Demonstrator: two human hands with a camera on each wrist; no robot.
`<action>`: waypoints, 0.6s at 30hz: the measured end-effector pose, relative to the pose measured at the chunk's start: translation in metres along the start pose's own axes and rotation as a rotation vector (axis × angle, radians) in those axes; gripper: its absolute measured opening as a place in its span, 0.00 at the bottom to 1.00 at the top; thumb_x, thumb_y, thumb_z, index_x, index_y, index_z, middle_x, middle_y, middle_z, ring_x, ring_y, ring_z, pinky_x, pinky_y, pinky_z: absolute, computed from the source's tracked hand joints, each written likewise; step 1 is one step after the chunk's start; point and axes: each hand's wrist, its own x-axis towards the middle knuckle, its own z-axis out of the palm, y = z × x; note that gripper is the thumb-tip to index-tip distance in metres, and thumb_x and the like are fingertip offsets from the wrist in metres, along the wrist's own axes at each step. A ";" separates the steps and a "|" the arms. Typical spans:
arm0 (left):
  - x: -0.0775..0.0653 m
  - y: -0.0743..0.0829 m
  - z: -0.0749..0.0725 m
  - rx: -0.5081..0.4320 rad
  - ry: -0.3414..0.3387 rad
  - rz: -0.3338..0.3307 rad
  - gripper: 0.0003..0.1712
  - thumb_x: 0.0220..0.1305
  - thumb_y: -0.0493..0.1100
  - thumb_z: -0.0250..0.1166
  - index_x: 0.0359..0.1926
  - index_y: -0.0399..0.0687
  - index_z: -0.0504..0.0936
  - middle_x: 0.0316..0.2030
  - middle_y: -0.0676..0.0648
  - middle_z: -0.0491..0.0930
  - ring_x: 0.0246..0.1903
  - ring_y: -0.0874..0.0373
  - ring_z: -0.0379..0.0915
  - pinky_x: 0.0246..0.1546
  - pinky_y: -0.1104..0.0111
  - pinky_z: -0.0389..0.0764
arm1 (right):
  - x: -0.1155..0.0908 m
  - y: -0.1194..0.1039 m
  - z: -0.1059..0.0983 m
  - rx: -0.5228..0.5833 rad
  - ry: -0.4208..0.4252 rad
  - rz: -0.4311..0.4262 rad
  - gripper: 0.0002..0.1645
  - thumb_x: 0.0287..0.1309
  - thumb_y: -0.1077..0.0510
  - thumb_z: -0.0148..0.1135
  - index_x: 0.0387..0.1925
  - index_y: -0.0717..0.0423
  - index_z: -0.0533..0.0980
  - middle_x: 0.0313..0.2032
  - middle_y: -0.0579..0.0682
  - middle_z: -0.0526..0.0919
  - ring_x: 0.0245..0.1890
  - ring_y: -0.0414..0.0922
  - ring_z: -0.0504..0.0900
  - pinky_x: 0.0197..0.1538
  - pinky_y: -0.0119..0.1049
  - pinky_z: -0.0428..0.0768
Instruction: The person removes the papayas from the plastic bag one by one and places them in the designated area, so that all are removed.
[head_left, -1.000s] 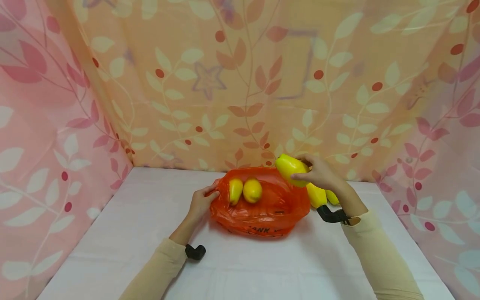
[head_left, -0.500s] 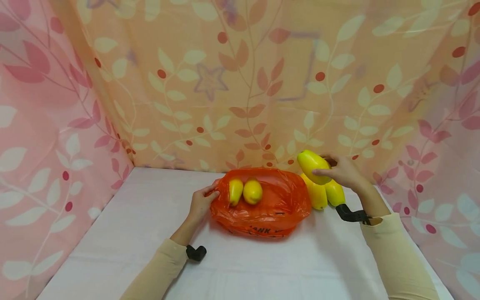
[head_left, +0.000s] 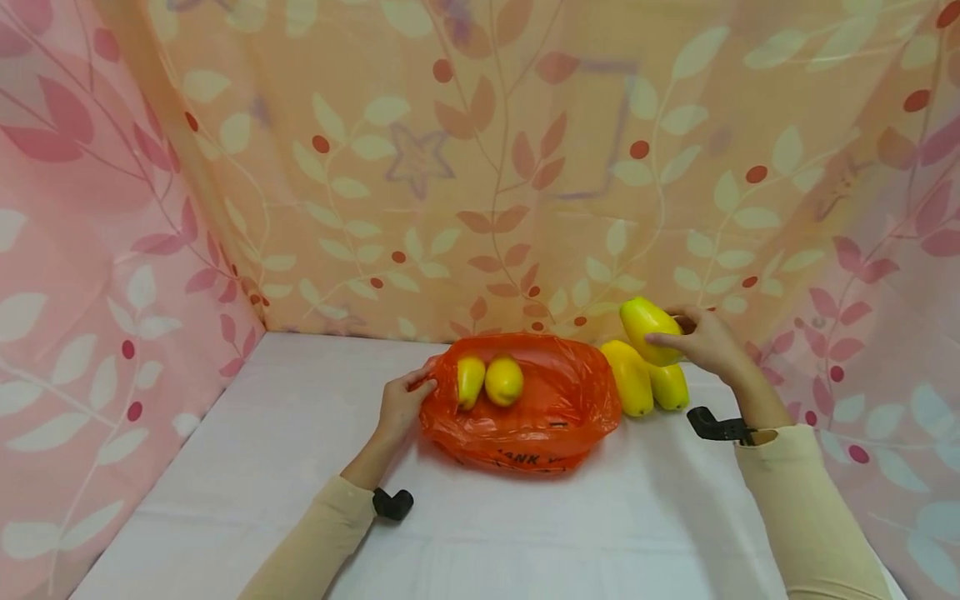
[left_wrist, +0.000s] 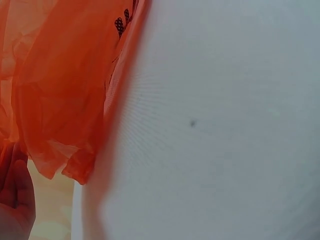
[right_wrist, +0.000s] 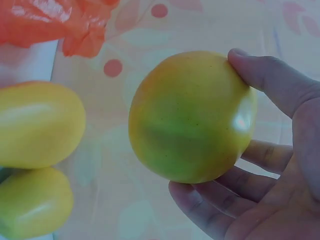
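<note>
In the head view my left hand [head_left: 402, 407] pinches the left edge of an orange-red plastic bag [head_left: 517, 429], whose open mouth faces up. Inside it, toward the left, lie two yellow fruits, one slender [head_left: 471, 382] and one rounder [head_left: 504, 381]. My right hand [head_left: 705, 337] grips a yellow papaya [head_left: 648, 330] with thumb and fingers around it, raised to the right of the bag. From the right wrist, the papaya [right_wrist: 192, 117] shows its rounded end, tinged green. Below it, two more yellow papayas [head_left: 632, 382] rest on the table beside the bag.
A white cloth-covered table [head_left: 495, 542] carries everything. Patterned curtains stand behind [head_left: 420, 233] and on both sides. Black wrist mounts [head_left: 393, 504] sit on both forearms. The bag leans close to the papayas at its right side.
My right hand has moved right with the papaya, from over the bag's right side to above the papayas on the table. My left hand still holds the bag's edge.
</note>
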 end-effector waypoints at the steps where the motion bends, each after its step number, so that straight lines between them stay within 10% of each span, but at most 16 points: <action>1: 0.000 0.000 0.000 0.000 -0.003 -0.004 0.22 0.65 0.41 0.64 0.60 0.40 0.78 0.61 0.38 0.76 0.63 0.45 0.70 0.62 0.55 0.75 | 0.001 0.002 0.000 0.002 0.002 0.006 0.47 0.58 0.35 0.62 0.66 0.63 0.63 0.57 0.69 0.74 0.53 0.61 0.76 0.55 0.54 0.81; 18: -0.001 0.001 -0.002 0.009 0.000 -0.010 0.21 0.66 0.41 0.63 0.59 0.40 0.79 0.59 0.38 0.78 0.62 0.45 0.72 0.61 0.55 0.76 | 0.007 0.036 -0.003 0.001 0.059 0.092 0.51 0.61 0.33 0.58 0.69 0.67 0.59 0.61 0.75 0.68 0.55 0.67 0.72 0.58 0.60 0.77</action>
